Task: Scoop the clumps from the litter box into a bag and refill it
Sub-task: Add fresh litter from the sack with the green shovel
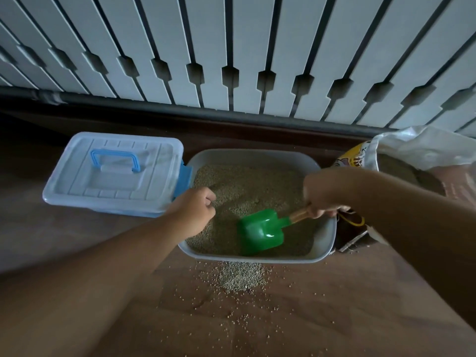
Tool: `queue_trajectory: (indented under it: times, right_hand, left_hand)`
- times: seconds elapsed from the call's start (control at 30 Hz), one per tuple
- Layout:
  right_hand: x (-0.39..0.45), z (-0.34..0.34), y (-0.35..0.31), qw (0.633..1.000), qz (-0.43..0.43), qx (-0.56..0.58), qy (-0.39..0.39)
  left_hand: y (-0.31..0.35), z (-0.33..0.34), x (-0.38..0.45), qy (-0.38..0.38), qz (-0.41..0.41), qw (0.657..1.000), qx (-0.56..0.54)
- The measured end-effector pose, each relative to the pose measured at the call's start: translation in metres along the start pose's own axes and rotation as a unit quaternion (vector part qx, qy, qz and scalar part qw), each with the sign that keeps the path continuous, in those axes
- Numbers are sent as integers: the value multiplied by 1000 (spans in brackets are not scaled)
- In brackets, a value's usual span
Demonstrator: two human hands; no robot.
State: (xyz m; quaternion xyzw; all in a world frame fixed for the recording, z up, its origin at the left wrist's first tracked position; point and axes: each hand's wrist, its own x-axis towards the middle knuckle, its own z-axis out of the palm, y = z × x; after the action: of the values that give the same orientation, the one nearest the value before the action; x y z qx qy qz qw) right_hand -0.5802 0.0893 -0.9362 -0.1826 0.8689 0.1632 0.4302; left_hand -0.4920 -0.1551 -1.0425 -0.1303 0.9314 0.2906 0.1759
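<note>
A grey litter box (325,238) full of beige litter sits on the wooden floor in the middle of the view. My right hand (322,194) grips the wooden handle of a green plastic scoop (260,231), whose blade lies on the litter near the front of the box. My left hand (194,211) hovers over the box's left edge with its fingers curled; whether it pinches anything I cannot tell. An open litter bag (417,153) stands right of the box, partly hidden by my right arm.
A light blue lidded storage box (113,173) with a blue handle stands touching the litter box on the left. Spilled litter grains (239,276) lie on the floor in front of the box. A white slatted radiator cover (231,47) runs along the back.
</note>
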Motion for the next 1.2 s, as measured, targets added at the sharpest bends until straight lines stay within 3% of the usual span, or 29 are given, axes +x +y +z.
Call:
queue_trajectory:
  times: [0.17, 0.27, 0.43, 0.53, 0.77, 1.2]
  right_hand:
    - [-7, -21, 23, 993, 111, -46, -12]
    - [-4, -18, 23, 997, 72, -4, 32]
    - [-21, -11, 25, 991, 63, -116, 36]
    - [-28, -24, 45, 992, 74, -43, 95]
    - [-1, 5, 30, 987, 52, -41, 144]
    - [12, 18, 32, 993, -7, 26, 114]
  left_hand:
    - [-1, 4, -2, 3, -10, 1000, 9]
    - [2, 3, -3, 1, -6, 1000, 12]
    - [6, 3, -6, 7, 5, 1000, 18]
    - [6, 4, -7, 7, 5, 1000, 18]
    - [8, 0, -6, 14, 11, 1000, 16]
    - [18, 5, -6, 13, 0, 1000, 1]
